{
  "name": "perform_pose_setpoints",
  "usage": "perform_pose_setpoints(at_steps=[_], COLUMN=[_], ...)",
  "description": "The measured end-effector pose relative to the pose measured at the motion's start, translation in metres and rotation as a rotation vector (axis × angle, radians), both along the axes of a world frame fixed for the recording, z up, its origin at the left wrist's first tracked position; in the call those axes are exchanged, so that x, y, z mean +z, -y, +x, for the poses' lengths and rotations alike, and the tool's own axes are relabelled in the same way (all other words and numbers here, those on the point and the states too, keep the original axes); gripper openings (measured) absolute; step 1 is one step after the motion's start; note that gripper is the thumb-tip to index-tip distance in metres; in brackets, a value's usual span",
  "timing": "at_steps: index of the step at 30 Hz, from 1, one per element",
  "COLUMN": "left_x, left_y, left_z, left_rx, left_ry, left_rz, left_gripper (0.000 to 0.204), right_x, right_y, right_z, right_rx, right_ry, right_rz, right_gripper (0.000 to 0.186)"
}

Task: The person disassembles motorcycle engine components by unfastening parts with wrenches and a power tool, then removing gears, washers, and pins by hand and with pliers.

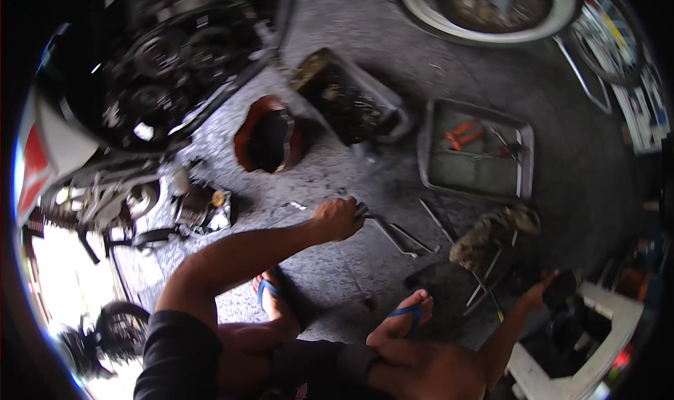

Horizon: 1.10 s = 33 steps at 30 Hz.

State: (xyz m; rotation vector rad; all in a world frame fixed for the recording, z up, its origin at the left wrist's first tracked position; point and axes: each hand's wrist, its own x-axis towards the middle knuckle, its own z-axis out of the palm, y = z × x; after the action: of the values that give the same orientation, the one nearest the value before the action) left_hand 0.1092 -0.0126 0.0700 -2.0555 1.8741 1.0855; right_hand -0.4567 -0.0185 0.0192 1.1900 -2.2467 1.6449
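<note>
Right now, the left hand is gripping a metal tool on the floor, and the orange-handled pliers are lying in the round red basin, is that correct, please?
Not quite. The left hand does grip a metal tool on the floor, but the orange-handled pliers lie in the grey rectangular tray, not in the red basin. The head view shows it.

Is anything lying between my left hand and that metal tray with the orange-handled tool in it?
Yes. From your left hand toward the metal tray, a few long metal tools lie on the concrete floor, and a dirty rag sits below the tray.
</note>
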Motion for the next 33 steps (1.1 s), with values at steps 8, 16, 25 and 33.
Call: perform_pose_setpoints(at_steps=[8,16,25,33], left_x=[-0.035,-0.015,-0.038,-0.096], left_y=[0.045,0.057,-0.001,-0.015], left_z=[-0.102,-0.125,-0.034,0.020], left_rx=[-0.199,-0.190,0.338,0.261], left_ry=[0.129,0.128,0.202,0.301], left_rz=[0.083,0.058,-0.390,-0.351], left_gripper=[0.026,0.022,0.044,0.040], right_x=[-0.015,-0.024,-0.038,-0.012], right_y=[-0.022,-0.033,-0.141,-0.114], right_z=[-0.012,-0.034,0.062,0.175], right_rx=[-0.038,0.005,0.096,0.378], right_ry=[0.142,-0.555,0.187,0.191], right_rz=[-0.115,0.137,0.179,0.325], right_gripper=[0.018,0.026,0.045,0.047])
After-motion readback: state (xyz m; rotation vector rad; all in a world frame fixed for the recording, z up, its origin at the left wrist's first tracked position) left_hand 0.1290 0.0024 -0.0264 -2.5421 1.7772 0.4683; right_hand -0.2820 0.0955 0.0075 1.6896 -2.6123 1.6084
